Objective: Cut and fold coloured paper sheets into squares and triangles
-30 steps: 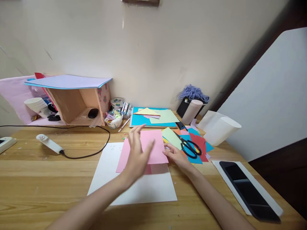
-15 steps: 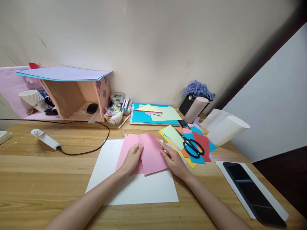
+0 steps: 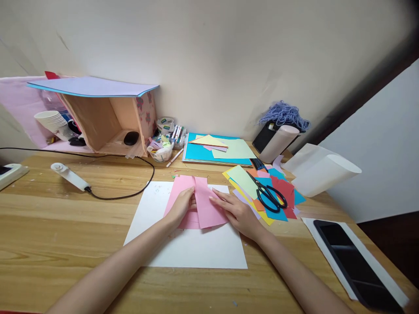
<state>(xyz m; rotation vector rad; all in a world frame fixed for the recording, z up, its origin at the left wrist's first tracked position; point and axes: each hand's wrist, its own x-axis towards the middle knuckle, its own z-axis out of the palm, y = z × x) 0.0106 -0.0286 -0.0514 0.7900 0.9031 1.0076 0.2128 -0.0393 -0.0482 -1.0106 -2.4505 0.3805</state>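
Observation:
A sheet of pink paper (image 3: 206, 205), creased lengthwise with a raised flap, lies over a larger white sheet (image 3: 196, 253) on the wooden table. My left hand (image 3: 181, 205) is closed on the pink paper at the fold, thumb on top and other fingers partly hidden beneath the flap. On the flap's right part rests my right hand (image 3: 237, 213), its fingers stretched out and pressing the paper. Right of that hand, black-handled scissors (image 3: 270, 196) lie on a pile of coloured paper pieces (image 3: 284, 189).
Behind are a stack of coloured sheets (image 3: 196, 150), a basket of scraps (image 3: 160, 152) and an open box (image 3: 145, 113). A white device (image 3: 70, 176) with a black cable lies left. Rolled white paper (image 3: 330, 174) and a phone (image 3: 353, 261) are at right.
My right hand has moved from the pink paper's right edge onto the flap, and the flap lies lower. My left hand keeps its hold. The whole view has shifted slightly.

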